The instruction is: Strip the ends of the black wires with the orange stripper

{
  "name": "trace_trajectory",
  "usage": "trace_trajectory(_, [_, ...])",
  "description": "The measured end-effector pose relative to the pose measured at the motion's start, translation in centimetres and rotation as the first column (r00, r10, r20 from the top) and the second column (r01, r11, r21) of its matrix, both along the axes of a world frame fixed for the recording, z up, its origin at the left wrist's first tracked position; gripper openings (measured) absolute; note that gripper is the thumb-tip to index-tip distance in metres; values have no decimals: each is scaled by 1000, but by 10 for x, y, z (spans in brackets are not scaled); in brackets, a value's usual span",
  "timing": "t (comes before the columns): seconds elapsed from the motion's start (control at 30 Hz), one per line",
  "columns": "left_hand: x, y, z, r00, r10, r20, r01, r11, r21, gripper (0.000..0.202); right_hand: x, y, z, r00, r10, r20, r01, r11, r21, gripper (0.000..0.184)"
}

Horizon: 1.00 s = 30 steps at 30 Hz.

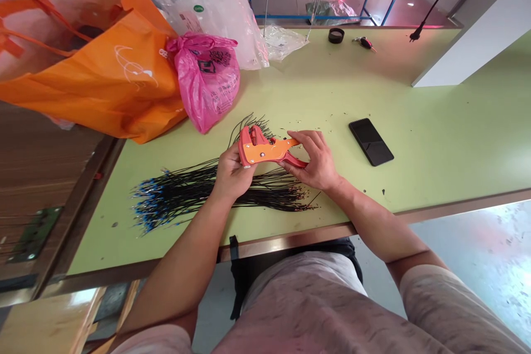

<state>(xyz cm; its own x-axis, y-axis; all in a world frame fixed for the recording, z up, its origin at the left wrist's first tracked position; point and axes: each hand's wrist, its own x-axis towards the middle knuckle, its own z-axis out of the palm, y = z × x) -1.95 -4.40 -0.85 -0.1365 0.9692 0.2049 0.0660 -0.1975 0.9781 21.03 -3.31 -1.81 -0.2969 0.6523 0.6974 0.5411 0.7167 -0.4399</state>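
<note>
An orange and red wire stripper is held over the green table, its jaw end to the left. My right hand is closed around its handles. My left hand grips the jaw end, with the thumb at its lower edge; most of the other fingers are hidden. Whether a wire lies between the left fingers, I cannot tell. Under both hands lies a thick bundle of black wires, with blue and metal ends at the left and copper-coloured tips at the right. More thin wires lie behind the stripper.
A black phone lies to the right on the green table. At the left stand an orange bag, a pink plastic bag and clear plastic bags. Farther back are a black cap and a small key-like item.
</note>
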Motion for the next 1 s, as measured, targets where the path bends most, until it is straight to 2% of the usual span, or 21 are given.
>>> trace_trajectory(0.2, [1,-2,7,995,47,-86,-45,998,34,28,1,1,-4,999,8,38,-8,1000,4,70])
trace_trajectory(0.43, [-1,-3,6,988,88,-128,-76,993,93,43,3,-1,-3,995,-31,90,36,998,-54,76])
trace_trajectory(0.57, [-1,-3,5,987,83,-135,-69,992,106,47,3,-2,-2,994,-38,102,40,999,-15,70])
trace_trajectory(0.7, [-1,-4,5,988,87,-131,-73,991,109,49,3,-3,0,991,-59,123,65,997,-45,64])
trace_trajectory(1.0, [-8,-3,-5,987,71,-145,-46,984,171,39,1,-7,7,986,-111,125,113,993,-13,38])
